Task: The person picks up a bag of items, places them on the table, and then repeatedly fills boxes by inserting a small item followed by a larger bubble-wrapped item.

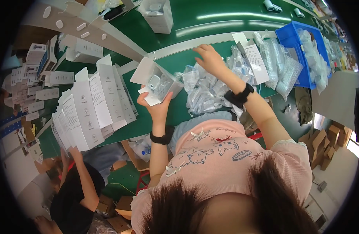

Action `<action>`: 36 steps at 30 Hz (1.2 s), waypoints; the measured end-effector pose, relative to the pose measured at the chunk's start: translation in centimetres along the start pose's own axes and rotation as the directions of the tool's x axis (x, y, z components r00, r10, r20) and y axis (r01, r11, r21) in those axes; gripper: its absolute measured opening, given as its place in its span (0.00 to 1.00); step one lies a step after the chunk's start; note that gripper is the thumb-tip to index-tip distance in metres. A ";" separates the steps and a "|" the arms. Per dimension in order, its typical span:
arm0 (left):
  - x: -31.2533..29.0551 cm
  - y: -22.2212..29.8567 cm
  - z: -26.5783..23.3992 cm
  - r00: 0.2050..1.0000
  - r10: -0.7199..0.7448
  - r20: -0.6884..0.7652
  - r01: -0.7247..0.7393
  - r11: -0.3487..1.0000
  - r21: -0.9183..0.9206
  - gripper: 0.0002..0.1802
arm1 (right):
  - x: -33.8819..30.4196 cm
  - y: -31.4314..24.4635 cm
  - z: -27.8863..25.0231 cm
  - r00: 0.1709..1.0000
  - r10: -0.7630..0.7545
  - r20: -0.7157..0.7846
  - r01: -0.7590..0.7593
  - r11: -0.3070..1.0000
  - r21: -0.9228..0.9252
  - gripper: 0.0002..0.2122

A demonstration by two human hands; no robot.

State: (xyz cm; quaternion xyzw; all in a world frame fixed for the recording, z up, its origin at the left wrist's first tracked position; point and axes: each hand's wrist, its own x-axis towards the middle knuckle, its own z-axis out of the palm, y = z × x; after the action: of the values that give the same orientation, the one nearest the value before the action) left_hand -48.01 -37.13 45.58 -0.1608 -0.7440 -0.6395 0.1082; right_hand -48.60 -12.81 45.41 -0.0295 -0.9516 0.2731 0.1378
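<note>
A green surface [143, 126] carries everything within reach. The largest load on it is the row of white printed boxes [84, 113] on the left, leaning against each other; a co-worker's hand [75, 154] is at its lower edge. In the middle spreads a pile of clear plastic bags [206, 91]. At the right end sits a blue bin [284, 36] with more bagged goods, bubble-wrap packs [286, 76] just beside it. An open white box [172, 83], tilted with its flaps out, is between the row and the pile. The left hand [156, 107] is clamped on this box, thumb on 1 side and fingers on the other. The right hand [210, 58] is over the pile, fingers loosely apart; whether it touches a bag, I cannot tell. Smallest is the white device [154, 81] inside the open box.
</note>
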 end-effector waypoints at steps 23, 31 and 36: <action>3.2 5.7 -2.0 0.925 -0.372 0.071 0.325 0.876 0.355 0.06 | -0.2 -8.8 -5.9 0.992 -0.079 -0.097 0.125 0.537 0.834 0.08; 3.9 4.6 -3.1 0.874 -0.476 0.101 0.427 0.851 0.306 0.06 | -0.8 -9.7 -1.2 0.600 -0.800 0.013 0.785 0.592 0.181 0.16; 5.3 8.6 -4.7 0.967 0.250 -0.045 -0.157 0.726 0.669 0.19 | -1.4 -7.7 -1.3 0.786 -0.603 -0.140 0.617 0.750 0.237 0.31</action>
State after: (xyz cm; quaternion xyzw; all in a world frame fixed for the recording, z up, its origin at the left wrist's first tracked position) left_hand -49.86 -40.12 56.19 -0.1503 -0.8906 -0.3284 0.2765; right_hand -46.72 -18.82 50.21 0.2942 -0.8584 0.3393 0.2478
